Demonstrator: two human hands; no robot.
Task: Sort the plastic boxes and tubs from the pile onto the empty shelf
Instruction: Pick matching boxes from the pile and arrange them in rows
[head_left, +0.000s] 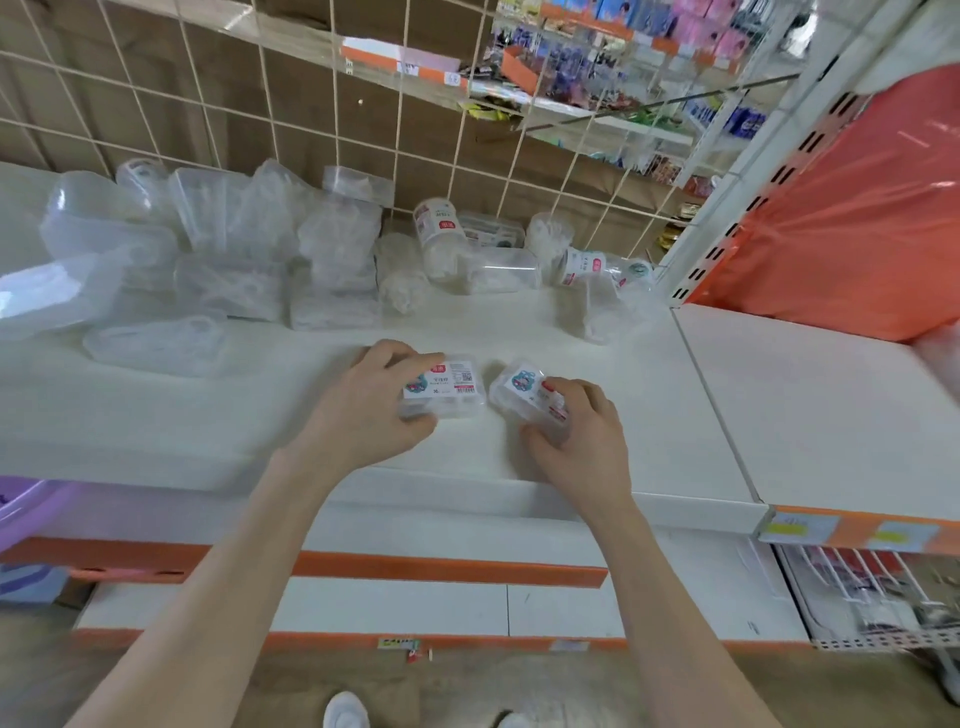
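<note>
We judge the sort to be at an early stage: only two small labelled boxes lie apart from the pile (234, 260), side by side at the front middle of the white shelf (597, 338), close together but not touching. Our left hand (363, 410) is curled over the left box (447, 389), fingers on its far edge and thumb at the near side. Our right hand (576, 431) grips the right box (519, 389), which sits tilted at three o'clock from the first. Whether either box rests on the shelf or hangs just above it, we cannot tell. Nearly everything is left to do, since the pile runs along the back from nine o'clock to one o'clock, against the wire grid (395, 130). We count two boxes in hand and three round tubs (436, 223) with red labels between twelve and one o'clock. The cloudy boxes at ten o'clock overlap too much to count firmly, perhaps a dozen.
</note>
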